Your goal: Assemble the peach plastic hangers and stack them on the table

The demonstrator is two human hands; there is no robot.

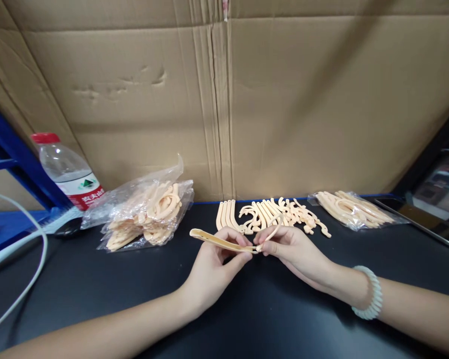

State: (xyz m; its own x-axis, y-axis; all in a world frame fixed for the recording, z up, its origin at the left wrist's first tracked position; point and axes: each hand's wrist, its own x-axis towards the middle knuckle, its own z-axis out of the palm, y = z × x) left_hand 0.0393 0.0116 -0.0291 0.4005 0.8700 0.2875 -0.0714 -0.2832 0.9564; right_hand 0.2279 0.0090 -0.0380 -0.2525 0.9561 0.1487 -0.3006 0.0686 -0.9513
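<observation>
My left hand (pixel 211 271) pinches a long beige plastic strip (pixel 217 240) that looks like a channelled hanger arm, its free end pointing left. Between the fingers of my right hand (pixel 297 252) is a thin, curved beige plastic piece (pixel 274 232), arching upward. The two pieces meet end to end between my fingertips, just above the table; whether they are joined I cannot tell. Behind my hands lie several curved beige strips (pixel 226 215) in a row, with more strips and small hook-shaped pieces (pixel 303 214) to their right.
Clear plastic bags of beige parts lie at the back left (pixel 145 214) and back right (pixel 353 209). A red-capped bottle (pixel 71 172), a white cable (pixel 43 249) and a blue frame (pixel 15 144) stand left. A tablet-like device (pixel 422 219) is far right. Cardboard (pixel 134 99) walls the black table (pixel 269 319).
</observation>
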